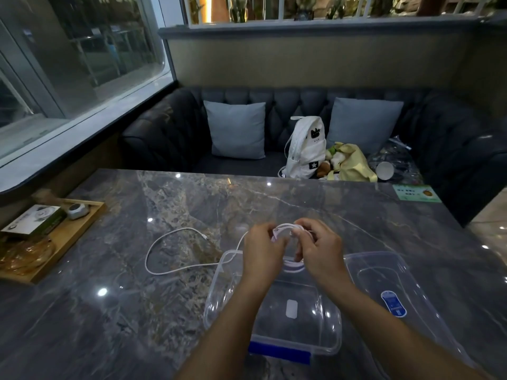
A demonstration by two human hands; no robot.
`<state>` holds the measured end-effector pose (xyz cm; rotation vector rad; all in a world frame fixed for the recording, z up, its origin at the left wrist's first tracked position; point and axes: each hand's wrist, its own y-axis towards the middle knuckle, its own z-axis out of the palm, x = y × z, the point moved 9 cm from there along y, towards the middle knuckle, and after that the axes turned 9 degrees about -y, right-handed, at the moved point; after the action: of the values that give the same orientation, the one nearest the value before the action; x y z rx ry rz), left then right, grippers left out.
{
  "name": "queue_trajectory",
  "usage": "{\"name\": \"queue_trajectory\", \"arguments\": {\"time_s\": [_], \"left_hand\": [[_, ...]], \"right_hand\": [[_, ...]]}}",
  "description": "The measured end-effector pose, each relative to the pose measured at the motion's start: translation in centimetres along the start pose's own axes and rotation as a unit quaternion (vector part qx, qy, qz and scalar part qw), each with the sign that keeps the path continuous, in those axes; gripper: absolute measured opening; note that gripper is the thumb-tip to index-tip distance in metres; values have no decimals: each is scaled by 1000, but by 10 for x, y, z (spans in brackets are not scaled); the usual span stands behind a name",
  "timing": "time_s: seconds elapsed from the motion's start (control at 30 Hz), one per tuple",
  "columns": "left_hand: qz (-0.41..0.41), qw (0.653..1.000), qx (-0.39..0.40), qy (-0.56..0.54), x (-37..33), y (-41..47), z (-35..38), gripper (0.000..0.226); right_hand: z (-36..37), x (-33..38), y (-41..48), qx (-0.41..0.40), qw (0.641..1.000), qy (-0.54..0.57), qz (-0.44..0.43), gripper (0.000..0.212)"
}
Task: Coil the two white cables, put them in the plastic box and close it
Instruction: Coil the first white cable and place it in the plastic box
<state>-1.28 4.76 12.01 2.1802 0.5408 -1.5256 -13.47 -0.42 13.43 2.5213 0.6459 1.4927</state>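
You are holding both hands up over the far end of the plastic box, with a white cable pinched between them. Your left hand is closing its fingertips on the left side of a small coil of that cable, and your right hand is gripping the right side, fingers curled around the loops. The rest of the cable is trailing down from the coil to the left, lying in a wide loop on the marble table, with its plug end resting on the stone apart from the box.

A second white coil is showing just below your right hand, at the far end of the box; whether it is resting on the floor of the box you cannot tell from here. The box is standing open, clear, with a blue strip on its near edge. Its lid is lying flat on the table just beside it on the right, bearing a blue label.

A wooden tray is sitting at the left edge of the table, well apart from the box. A white backpack is leaning on the sofa beyond the table.
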Motion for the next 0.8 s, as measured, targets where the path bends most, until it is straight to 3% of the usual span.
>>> {"name": "queue_trajectory", "arguments": {"time_s": [0.07,0.2,0.3,0.4,0.6,0.7,0.8], "left_hand": [[24,997,-43,53,-2,-1,-6,13],[62,994,-47,82,-4,-1,-5,15],[69,996,-23,44,-1,1,-3,23],[-2,998,51,-43,14,5,4,21],[-25,991,97,-94,21,4,11,25],[17,996,61,-57,15,2,8,35],[48,998,15,-25,11,-3,4,38]], "right_hand": [[2,-1,-3,-1,1000,-3,3,9],[5,-14,-4,18,997,47,61,13],[14,-30,-6,54,980,126,145,12],[22,-37,-10,88,953,202,208,15],[23,-34,-14,84,939,250,219,14],[21,-33,-14,71,940,254,214,15],[22,-29,-12,99,960,177,194,16]]}}
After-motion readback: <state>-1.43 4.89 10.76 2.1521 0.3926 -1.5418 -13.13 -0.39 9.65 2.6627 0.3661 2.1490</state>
